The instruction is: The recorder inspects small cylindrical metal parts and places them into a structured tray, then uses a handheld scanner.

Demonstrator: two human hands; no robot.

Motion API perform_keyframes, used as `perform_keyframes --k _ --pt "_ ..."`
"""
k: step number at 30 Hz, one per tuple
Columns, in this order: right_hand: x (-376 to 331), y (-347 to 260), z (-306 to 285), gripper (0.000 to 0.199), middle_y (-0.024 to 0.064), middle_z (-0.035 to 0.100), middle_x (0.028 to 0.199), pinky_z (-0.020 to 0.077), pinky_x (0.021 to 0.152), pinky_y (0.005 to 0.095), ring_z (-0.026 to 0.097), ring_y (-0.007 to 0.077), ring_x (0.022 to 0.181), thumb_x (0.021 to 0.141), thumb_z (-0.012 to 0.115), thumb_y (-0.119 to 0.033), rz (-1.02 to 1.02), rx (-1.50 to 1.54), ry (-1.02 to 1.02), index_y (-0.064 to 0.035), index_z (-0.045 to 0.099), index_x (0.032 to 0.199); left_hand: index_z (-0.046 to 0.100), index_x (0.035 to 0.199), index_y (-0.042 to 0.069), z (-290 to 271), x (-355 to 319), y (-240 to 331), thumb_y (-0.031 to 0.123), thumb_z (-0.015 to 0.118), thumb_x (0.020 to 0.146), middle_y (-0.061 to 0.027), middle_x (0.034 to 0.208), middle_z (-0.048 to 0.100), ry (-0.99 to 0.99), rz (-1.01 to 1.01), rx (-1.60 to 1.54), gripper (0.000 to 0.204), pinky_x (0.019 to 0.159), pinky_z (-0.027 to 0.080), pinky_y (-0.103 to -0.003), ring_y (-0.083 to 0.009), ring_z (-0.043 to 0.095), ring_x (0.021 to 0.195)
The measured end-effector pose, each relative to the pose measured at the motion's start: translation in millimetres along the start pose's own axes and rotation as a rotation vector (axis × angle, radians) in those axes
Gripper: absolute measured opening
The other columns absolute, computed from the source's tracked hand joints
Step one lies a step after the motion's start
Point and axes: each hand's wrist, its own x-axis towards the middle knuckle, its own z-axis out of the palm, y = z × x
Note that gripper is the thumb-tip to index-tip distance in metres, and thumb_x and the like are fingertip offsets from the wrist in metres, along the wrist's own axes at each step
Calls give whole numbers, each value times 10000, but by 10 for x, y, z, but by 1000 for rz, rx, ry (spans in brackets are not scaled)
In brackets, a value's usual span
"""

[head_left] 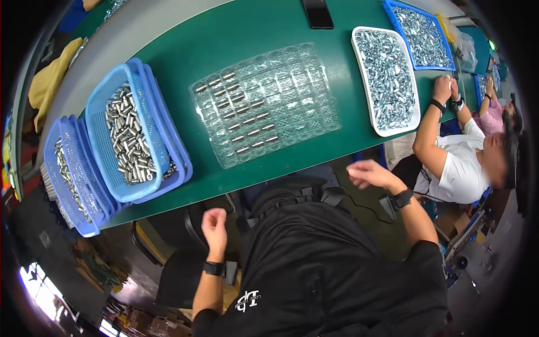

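Note:
My left hand (214, 226) hovers off the near edge of the green table, its fingers curled together; whether anything is inside does not show. My right hand (369, 173) is held in front of the same edge farther right, thumb and fingers drawn in, and anything between them is too small to make out. Beyond both hands lies a clear plastic tray (297, 104) with rows of round pockets. Several shiny metal cylinders (238, 110) lie in its left part. Left of it, a light blue basket (100, 118) holds many loose metal cylinders (132, 143).
More blue baskets (78, 185) stand at the table's left end. A white tray (416, 106) and a blue tray (414, 66), full of small metal parts, sit at the right. A phone (318, 14) lies at the far edge. A co-worker (457, 163) sits close on the right.

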Motion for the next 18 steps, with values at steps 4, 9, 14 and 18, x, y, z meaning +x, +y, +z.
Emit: perform_keyframes --k 4,9,14,18 --pt "11 109 471 767 124 490 1239 517 752 410 579 239 975 825 489 -626 392 167 -138 -103 345 1367 532 1138 68 -180 21 -117 320 630 849 -43 872 609 -27 -904 -375 396 708 492 -290 -183 595 782" --pt "161 -58 1372 847 119 433 1310 502 791 449 561 272 1027 785 465 -695 525 358 -92 -109 307 1377 399 1284 88 -345 219 -461 360 582 871 -73 1049 595 -456 -1048 -623 527 776 497 -340 -218 590 916" --pt "329 -320 1710 750 70 553 1205 464 838 403 560 213 1012 799 499 -656 519 258 -140 -88 465 1289 407 1277 82 -575 203 -663 336 547 892 -67 1096 579 -416 -717 -442 481 784 494 -338 -178 571 959" --pt "294 -355 1741 546 37 603 1097 462 787 298 562 129 941 867 517 -523 464 261 -103 -92 554 1201 433 1258 78 -799 221 -695 295 543 897 -65 1102 573 -513 -614 -400 435 811 480 -341 -176 571 954"
